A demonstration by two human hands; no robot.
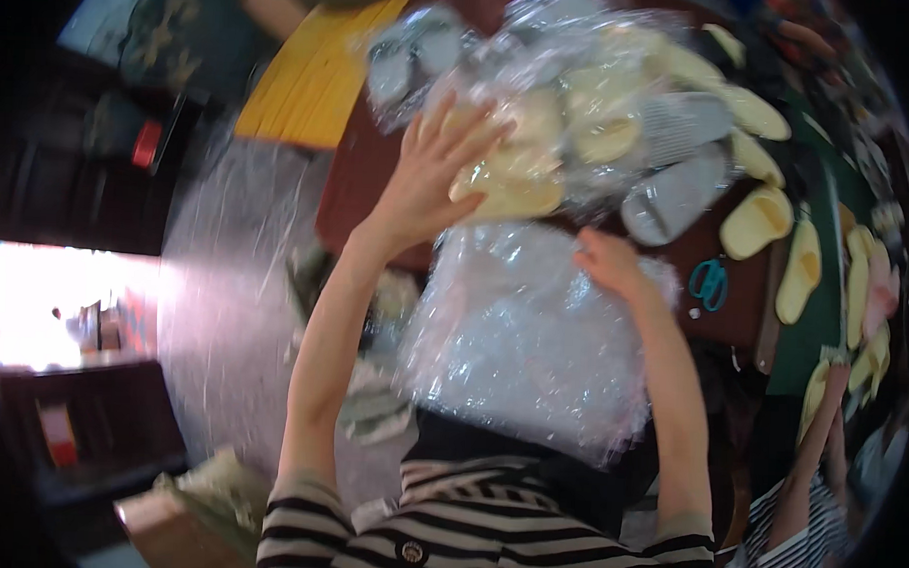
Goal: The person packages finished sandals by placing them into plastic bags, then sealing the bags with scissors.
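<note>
1. Nearest us, a black-and-tan striped shirt (496, 526) fills the lower edge, and a broad heap of clear plastic (533, 337) spreads above the lap to the worktop (363, 171).
2. Our right hand (610, 261) rests at the upper right of that plastic, fingers drawn narrow; we cannot tell whether they pinch it.
3. Farther up, our left hand (433, 173) reaches over the worktop with fingers splayed wide, at the left side of the plastic-wrapped yellow slippers (523, 186), which lie just beyond the clear plastic.
4. To the right of our right hand, we see teal-handled scissors (710, 283) lying on the worktop, well apart from both hands.
5. Beyond, grey slippers (676, 197) sit among the shiny wrappings, near loose yellow slippers (757, 222) along the right side.
6. At the far right, a co-worker's arm (814, 457) extends toward more yellow slippers.
7. In the left background, we look out through a brightly lit opening (33, 299).
</note>
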